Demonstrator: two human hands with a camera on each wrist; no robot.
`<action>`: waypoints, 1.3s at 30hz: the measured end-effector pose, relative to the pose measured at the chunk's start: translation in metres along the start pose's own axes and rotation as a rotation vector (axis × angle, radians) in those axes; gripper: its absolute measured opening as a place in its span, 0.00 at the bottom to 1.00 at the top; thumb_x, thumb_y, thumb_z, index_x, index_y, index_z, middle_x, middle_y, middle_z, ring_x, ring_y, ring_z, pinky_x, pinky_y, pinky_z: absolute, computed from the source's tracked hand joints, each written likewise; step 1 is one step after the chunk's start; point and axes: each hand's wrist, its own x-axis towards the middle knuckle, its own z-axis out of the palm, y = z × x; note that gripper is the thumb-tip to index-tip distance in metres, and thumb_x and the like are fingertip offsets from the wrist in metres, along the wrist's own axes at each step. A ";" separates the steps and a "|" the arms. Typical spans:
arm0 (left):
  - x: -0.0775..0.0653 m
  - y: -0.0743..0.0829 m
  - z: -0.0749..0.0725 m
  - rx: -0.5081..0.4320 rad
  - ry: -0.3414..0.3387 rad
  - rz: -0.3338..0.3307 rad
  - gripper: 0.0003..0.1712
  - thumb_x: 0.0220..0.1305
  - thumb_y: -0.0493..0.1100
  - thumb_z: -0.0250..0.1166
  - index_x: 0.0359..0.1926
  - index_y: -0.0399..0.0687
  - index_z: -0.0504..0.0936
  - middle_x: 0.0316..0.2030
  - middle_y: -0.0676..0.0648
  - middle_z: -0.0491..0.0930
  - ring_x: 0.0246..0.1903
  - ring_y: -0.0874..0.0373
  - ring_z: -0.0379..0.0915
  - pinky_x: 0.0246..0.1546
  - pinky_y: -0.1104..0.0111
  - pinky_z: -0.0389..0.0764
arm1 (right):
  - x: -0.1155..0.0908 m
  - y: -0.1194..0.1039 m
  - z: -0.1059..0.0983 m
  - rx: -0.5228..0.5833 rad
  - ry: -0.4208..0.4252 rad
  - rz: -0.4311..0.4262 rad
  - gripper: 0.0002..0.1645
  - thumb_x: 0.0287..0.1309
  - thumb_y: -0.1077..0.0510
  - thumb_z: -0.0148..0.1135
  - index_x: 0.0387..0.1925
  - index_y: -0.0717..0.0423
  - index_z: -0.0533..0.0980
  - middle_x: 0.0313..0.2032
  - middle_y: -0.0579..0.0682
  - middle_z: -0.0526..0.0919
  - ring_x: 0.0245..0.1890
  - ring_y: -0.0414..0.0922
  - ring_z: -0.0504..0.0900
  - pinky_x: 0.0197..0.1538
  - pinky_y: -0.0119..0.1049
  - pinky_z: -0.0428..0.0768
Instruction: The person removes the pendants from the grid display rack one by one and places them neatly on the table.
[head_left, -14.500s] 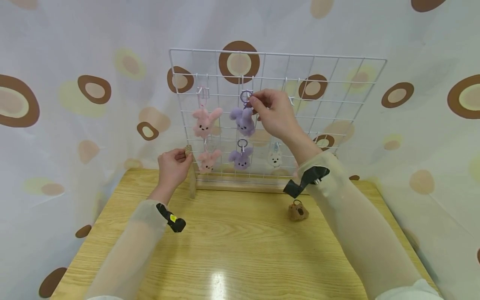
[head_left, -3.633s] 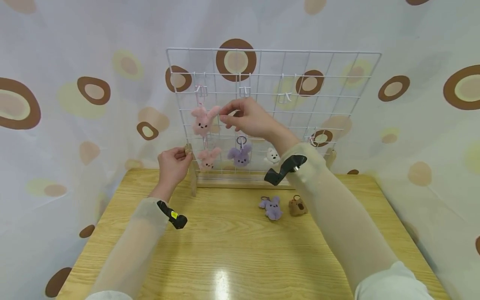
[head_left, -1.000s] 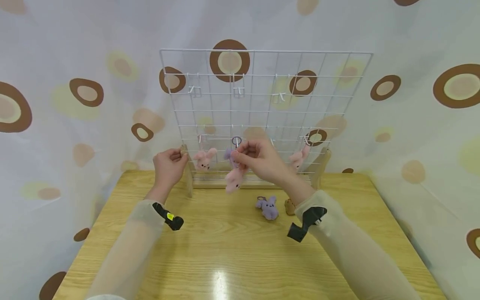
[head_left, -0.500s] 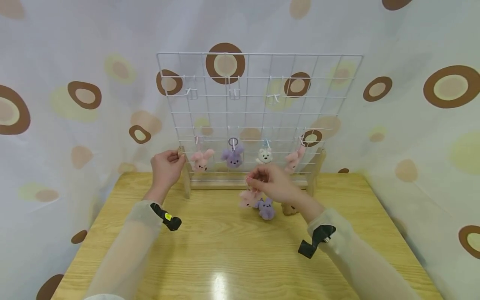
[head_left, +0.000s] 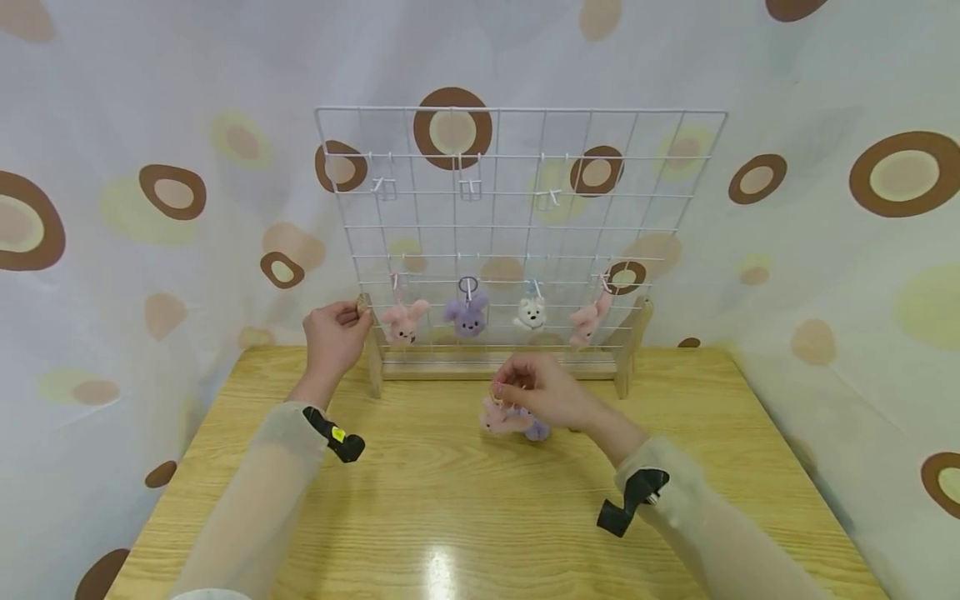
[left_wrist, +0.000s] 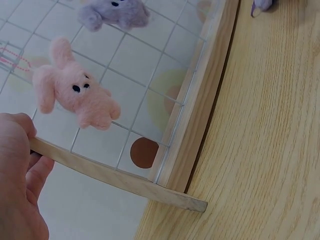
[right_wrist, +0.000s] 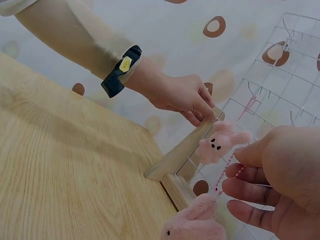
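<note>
My right hand (head_left: 546, 390) pinches the pink beaded chain of a pink plush bunny keychain (head_left: 495, 417). The bunny hangs low over the table, beside and partly in front of a purple bunny keychain (head_left: 537, 427) lying there. In the right wrist view, the chain (right_wrist: 225, 175) runs down from thumb and fingers to the plush. My left hand (head_left: 333, 340) grips the top of the wooden side post (head_left: 373, 358) of a white wire grid rack (head_left: 510, 109). A brown plush keychain is almost wholly hidden behind my right hand.
On the rack's lower hooks hang a pink bunny (head_left: 405, 323), a purple bunny (head_left: 468, 317), a white plush animal (head_left: 531, 313) and another pink plush (head_left: 589, 322). Three upper hooks, one a white hook (head_left: 469, 187), bear nothing. The wooden table (head_left: 420, 500) extends toward me.
The upper purple bunny went from rack to table, and the upper pink bunny came off its hook. My right hand has carried it down and right, lower still since half a second ago.
</note>
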 end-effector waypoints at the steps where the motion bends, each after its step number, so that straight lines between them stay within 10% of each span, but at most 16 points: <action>1: 0.000 0.000 0.000 -0.002 0.002 -0.001 0.12 0.72 0.38 0.68 0.47 0.31 0.89 0.42 0.35 0.89 0.45 0.46 0.88 0.39 0.75 0.86 | 0.000 0.000 0.001 -0.008 -0.006 -0.001 0.06 0.74 0.66 0.63 0.42 0.64 0.84 0.36 0.58 0.86 0.34 0.58 0.82 0.36 0.33 0.80; 20: 0.003 -0.003 -0.001 -0.010 -0.002 -0.006 0.14 0.72 0.39 0.69 0.49 0.30 0.88 0.43 0.34 0.88 0.46 0.45 0.88 0.42 0.71 0.87 | 0.014 0.025 0.016 -0.044 -0.093 -0.019 0.08 0.75 0.62 0.63 0.39 0.61 0.84 0.33 0.55 0.86 0.30 0.50 0.83 0.32 0.33 0.80; 39: 0.003 -0.007 -0.001 -0.013 -0.009 -0.016 0.14 0.72 0.39 0.69 0.49 0.31 0.89 0.43 0.35 0.89 0.46 0.46 0.88 0.43 0.68 0.88 | 0.052 0.056 0.025 0.042 -0.034 0.137 0.11 0.76 0.62 0.62 0.44 0.69 0.83 0.36 0.59 0.87 0.34 0.54 0.87 0.36 0.40 0.87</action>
